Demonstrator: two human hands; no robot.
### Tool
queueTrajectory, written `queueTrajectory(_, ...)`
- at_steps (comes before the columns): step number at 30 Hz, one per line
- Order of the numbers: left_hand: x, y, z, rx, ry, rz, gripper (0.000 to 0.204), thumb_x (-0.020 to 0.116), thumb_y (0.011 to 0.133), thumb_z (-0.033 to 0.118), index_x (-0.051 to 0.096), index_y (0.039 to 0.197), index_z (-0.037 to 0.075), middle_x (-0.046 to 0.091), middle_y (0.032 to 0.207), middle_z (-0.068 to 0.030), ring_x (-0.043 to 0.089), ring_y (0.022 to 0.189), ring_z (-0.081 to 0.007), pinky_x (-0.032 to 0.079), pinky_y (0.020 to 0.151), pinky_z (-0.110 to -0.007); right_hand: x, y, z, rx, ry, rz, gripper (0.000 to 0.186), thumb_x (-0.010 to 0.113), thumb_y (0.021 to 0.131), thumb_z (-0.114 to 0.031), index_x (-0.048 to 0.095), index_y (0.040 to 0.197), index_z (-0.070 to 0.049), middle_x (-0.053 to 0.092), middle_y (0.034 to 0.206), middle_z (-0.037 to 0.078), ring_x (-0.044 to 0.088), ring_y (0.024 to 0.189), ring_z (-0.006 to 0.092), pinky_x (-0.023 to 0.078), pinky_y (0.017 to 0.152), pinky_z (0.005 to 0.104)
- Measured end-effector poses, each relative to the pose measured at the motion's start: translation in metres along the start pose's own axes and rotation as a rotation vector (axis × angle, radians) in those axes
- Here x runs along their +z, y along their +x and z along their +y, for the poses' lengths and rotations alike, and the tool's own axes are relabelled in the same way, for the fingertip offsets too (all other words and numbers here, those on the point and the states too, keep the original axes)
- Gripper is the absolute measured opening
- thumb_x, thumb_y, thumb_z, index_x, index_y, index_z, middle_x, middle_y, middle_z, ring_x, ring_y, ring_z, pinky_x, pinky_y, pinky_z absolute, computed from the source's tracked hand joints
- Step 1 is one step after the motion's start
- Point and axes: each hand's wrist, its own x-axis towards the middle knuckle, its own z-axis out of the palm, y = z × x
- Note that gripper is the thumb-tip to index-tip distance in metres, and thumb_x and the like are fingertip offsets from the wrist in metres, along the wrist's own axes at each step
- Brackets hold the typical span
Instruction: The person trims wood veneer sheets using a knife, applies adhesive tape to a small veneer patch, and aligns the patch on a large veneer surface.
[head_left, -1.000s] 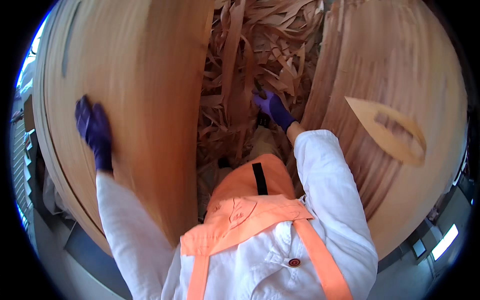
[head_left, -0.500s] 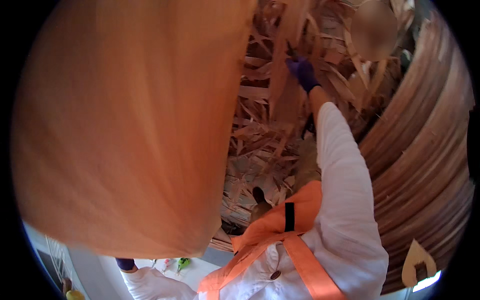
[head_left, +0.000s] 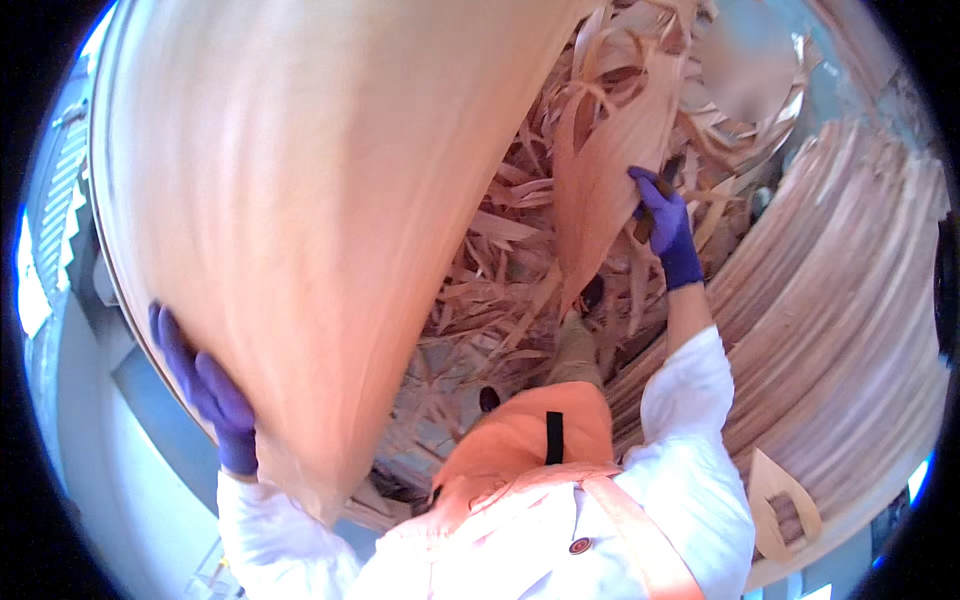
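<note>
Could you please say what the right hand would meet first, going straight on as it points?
The right hand would probably first meet the wide wood strip; depth and contact are unclear.

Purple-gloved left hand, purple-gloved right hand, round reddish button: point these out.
Purple-gloved left hand (head_left: 214,394): head view, back of hand.
Purple-gloved right hand (head_left: 667,226): head view, middle of hand.
Round reddish button (head_left: 580,546): head view, its centre.

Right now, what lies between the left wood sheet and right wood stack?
Head view: loose wood strips, a broad pointed wood piece, the right hand and a trousered leg.
</note>
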Motion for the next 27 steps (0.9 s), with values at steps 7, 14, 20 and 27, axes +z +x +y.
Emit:
queueTrajectory(7, -0.008, -0.023, -0.017, 0.043, 0.131, 0.121, 0.049, 0.054, 0.081, 0.014, 0.046, 0.127, 0.000, 0.042, 0.133, -0.0228, 0.037, 0.126, -0.0377, 0.024, 0.106, -0.046, 0.005, -0.130, -0.199, -0.444, -0.010, 0.126, 0.029, 0.052, 0.090, -0.014, 0.058, 0.114, 0.002, 0.059, 0.114, 0.007, 0.052, 0.107, 0.0148, 0.036, 0.097, 0.0283)
queueTrajectory(14, -0.006, -0.021, -0.023, -0.020, 0.085, 0.193, 0.050, 0.057, 0.081, 0.025, 0.049, 0.126, 0.005, 0.043, 0.132, -0.0205, 0.037, 0.125, -0.0376, 0.024, 0.105, -0.049, 0.054, -0.237, -0.384, -0.664, 0.387, -0.285, 0.039, 0.046, 0.093, -0.018, 0.046, 0.127, 0.000, 0.049, 0.130, 0.012, 0.045, 0.121, 0.0236, 0.033, 0.104, 0.0389)
queueTrajectory(20, -0.019, -0.018, -0.020, 0.006, 0.062, 0.267, 0.050, 0.058, 0.078, 0.031, 0.052, 0.122, 0.007, 0.045, 0.132, -0.0187, 0.039, 0.124, -0.0358, 0.025, 0.104, -0.051, 0.140, -0.329, -0.536, -0.879, 0.197, -0.548, 0.041, 0.038, 0.096, -0.019, 0.040, 0.132, 0.000, 0.043, 0.135, 0.013, 0.042, 0.124, 0.0215, 0.031, 0.105, 0.0379)
queueTrajectory(27, -0.018, -0.033, -0.018, -0.036, 0.013, 0.285, 0.053, 0.060, 0.076, 0.031, 0.052, 0.122, 0.006, 0.045, 0.131, -0.0187, 0.039, 0.124, -0.0363, 0.024, 0.104, -0.053, 0.284, -0.312, -0.645, -1.208, -0.113, -0.615, 0.036, 0.047, 0.093, -0.015, 0.046, 0.125, 0.001, 0.053, 0.123, 0.016, 0.055, 0.109, 0.0258, 0.046, 0.094, 0.0396)
